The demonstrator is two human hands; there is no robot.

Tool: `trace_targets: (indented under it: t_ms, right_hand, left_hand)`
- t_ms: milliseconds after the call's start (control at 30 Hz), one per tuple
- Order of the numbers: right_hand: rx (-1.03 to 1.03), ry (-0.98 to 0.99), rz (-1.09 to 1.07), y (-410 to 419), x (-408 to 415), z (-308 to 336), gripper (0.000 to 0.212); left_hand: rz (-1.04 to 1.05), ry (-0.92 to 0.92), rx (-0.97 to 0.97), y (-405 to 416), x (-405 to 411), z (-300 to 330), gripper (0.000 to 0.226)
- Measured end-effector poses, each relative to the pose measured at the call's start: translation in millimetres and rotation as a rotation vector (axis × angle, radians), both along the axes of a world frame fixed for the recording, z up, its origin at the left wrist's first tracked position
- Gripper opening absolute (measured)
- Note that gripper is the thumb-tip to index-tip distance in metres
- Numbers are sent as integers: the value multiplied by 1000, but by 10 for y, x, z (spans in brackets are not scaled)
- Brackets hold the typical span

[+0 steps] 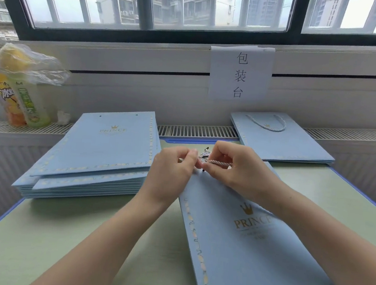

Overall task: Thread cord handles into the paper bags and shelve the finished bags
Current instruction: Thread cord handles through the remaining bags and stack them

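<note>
Both hands meet mid-frame over the top edge of a flat light-blue paper bag with gold "PRINCE" crown print (242, 241), which lies on the pale green tabletop (63, 233) and runs to the lower right. Left hand (174, 163) has curled fingers pinching one end of a twisted white-and-blue cord (217, 163); right hand (230, 161) pinches the same cord just beside it, fingertips nearly touching. A black cord tip shows between the hands; which bag hole it sits at can't be told. Stack of flat light-blue bags without handles (100, 155) at left centre. One light-blue bag with a cord handle fitted (279, 140) at upper right. Two drink bottles under a clear plastic bag (20, 93) at upper left; white paper sign (241, 72) on the wall below the window.
</note>
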State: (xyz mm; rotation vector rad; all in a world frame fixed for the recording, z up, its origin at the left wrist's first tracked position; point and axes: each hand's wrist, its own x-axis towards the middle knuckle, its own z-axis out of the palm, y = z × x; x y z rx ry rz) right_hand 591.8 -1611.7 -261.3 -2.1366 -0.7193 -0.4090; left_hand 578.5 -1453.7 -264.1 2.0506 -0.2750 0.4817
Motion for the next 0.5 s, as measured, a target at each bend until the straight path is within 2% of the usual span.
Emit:
trace_targets:
  t_ms: [100,233,367,500]
  right_hand:
    - [10,9,2,0,-3,-4,18]
    - [-22,-26,3,1,31,-31,15]
    - [-88,-205,-119,-7,61,-38,16]
    - [-115,-142,-134,-20,32,-40,14]
  left_hand:
    - [12,47,19,4,31,-28,29]
    - [-5,-51,190,-10,2,-57,27]
    - [-43,-44,53,2,15,-21,27]
    - [-91,22,-96,-6,-22,30,29]
